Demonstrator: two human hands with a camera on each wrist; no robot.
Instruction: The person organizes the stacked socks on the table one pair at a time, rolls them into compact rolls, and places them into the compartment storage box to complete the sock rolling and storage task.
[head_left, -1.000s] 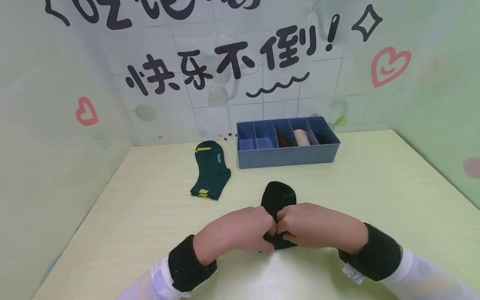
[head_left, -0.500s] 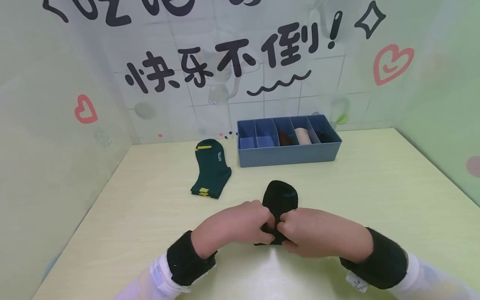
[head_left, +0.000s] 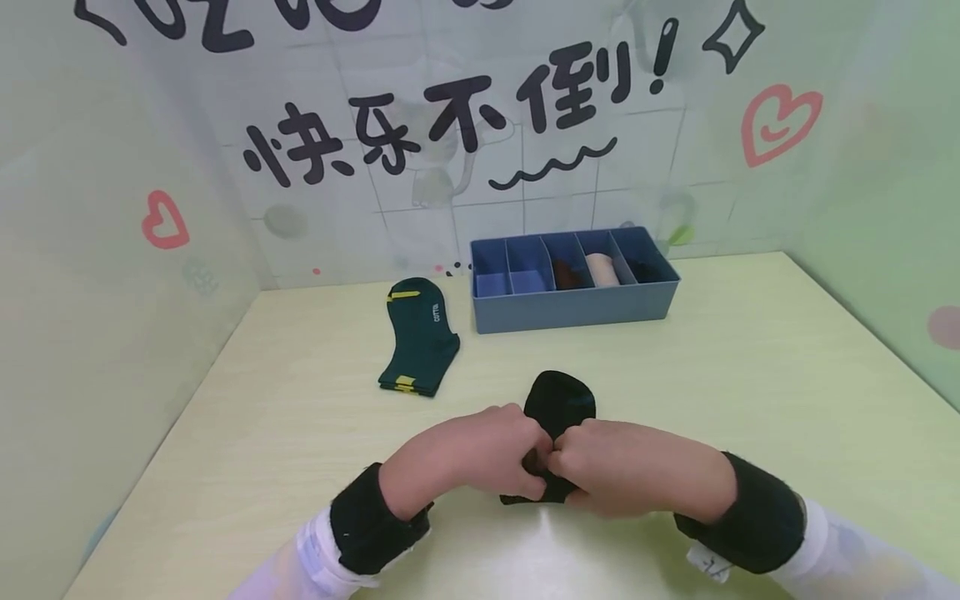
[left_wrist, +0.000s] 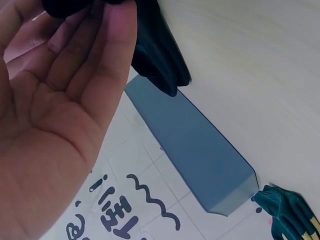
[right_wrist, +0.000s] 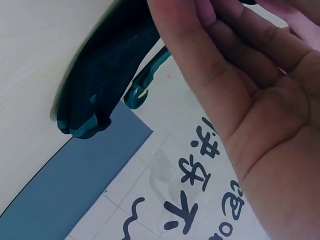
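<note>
A black sock (head_left: 558,400) lies at the near middle of the table, its rounded toe pointing away from me. My left hand (head_left: 480,454) pinches its left side with thumb and curled fingers. From the right, my right hand (head_left: 630,467) grips the sock too, the two sets of fingertips meeting over its middle. The cuff edge shows below the left thumb. Both hands hide the sock's centre. In the left wrist view a dark fold of the sock (left_wrist: 155,55) hangs beyond the fingers; in the right wrist view its toe (right_wrist: 100,85) reaches out past the hand.
A dark green pair of socks (head_left: 420,337) with yellow marks lies flat behind and left of the hands. At the back stands a blue divided box (head_left: 573,315) with rolled items, brown, pale pink and dark, in its right-hand compartments. Printed walls enclose the table.
The black sock has shifted slightly nearer to me. The right hand dropped a little, and its fingertips have closed in on the left hand's again. The green socks and box stay put.
</note>
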